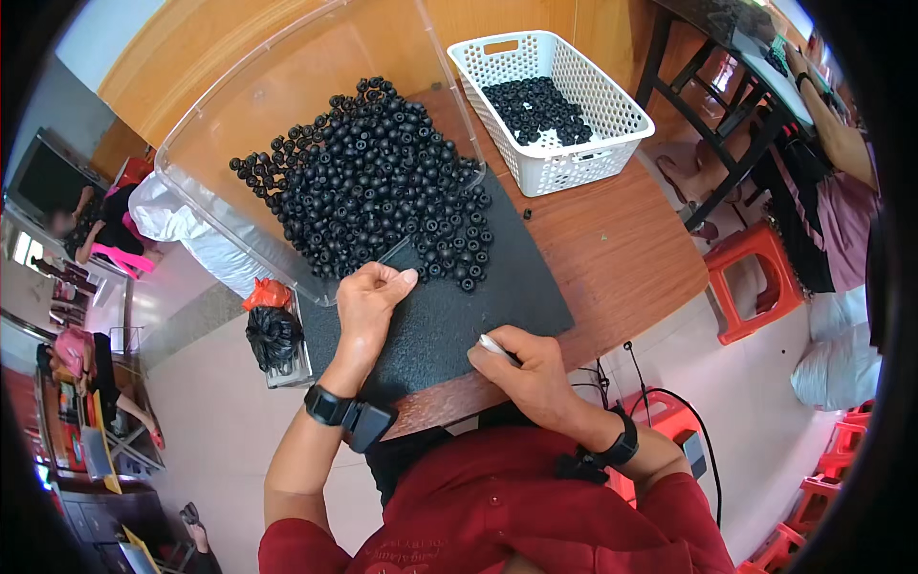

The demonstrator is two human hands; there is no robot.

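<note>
A heap of small black ring-shaped parts (368,163) spreads from a clear plastic bin (215,225) onto a black mat (430,330). My left hand (368,306) is at the near edge of the heap, thumb and fingers pressed together. Whatever they may pinch is too small or hidden to make out. To the right, over the mat's near right part, my right hand (526,373) is closed round a slim white handheld tool (491,344). Its tip points toward the left, apart from the left hand. The tool's exact kind does not show.
A white perforated basket (583,163) with more black parts stands at the back right of the brown table (631,253). One loose part (527,214) lies near it. Red stools (755,282) and cables are at the right, bags (273,335) at the left. Other people sit around.
</note>
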